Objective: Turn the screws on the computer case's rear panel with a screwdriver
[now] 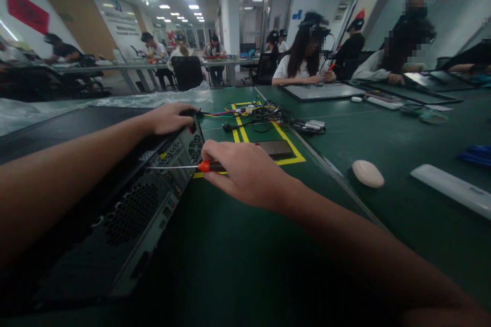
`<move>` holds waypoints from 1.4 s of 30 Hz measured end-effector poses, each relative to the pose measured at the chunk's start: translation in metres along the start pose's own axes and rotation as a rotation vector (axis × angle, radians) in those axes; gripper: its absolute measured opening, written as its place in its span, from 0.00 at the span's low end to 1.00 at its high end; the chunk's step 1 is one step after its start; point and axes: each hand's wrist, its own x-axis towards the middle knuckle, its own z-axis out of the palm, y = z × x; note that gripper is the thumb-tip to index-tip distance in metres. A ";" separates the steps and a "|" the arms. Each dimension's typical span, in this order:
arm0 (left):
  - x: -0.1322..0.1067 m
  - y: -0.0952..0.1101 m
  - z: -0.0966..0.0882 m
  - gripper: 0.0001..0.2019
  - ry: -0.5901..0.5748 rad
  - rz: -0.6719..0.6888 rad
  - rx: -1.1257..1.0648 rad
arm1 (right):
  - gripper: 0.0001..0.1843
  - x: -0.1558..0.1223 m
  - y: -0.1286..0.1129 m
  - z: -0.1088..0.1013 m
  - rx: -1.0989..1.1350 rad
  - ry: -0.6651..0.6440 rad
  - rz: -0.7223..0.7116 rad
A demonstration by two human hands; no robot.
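Note:
A black computer case [126, 271] lies at the left, its metal back panel with vent holes, fan grille and ports facing right. My left hand [169, 118] rests on the far top corner of the case, its fingertips curled over the edge and partly hidden. In my right hand [245, 171] is a screwdriver [205, 166] with an orange and black handle, the fingers wrapped round it. Its long thin shaft points left, and the tip is at the upper edge of the back panel. Whether a screw sits under the tip I cannot tell.
Beyond the case lies a tangle of black cables [268, 112] near yellow tape marks [291, 160] and a dark flat box [279, 149]. To the right are a pale computer mouse [368, 173] and a white bar [452, 189]. Clear plastic wrap [176, 95] lies behind; several people work farther off.

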 end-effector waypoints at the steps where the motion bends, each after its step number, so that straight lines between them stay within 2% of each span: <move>1: 0.000 0.000 0.000 0.36 -0.003 -0.003 0.003 | 0.08 0.000 0.000 0.000 0.000 0.000 0.003; 20: 0.000 0.000 0.000 0.37 -0.005 0.008 -0.006 | 0.10 0.000 -0.001 -0.003 -0.011 -0.006 0.009; 27: 0.001 -0.003 0.001 0.38 -0.019 0.017 -0.006 | 0.13 0.000 0.000 -0.003 -0.027 0.005 -0.004; 33: 0.001 -0.001 -0.002 0.37 -0.030 0.015 0.019 | 0.20 0.001 -0.002 -0.002 -0.015 -0.006 0.013; 42: 0.004 -0.006 0.002 0.36 -0.003 0.037 -0.010 | 0.13 0.000 0.001 0.000 0.011 0.023 -0.030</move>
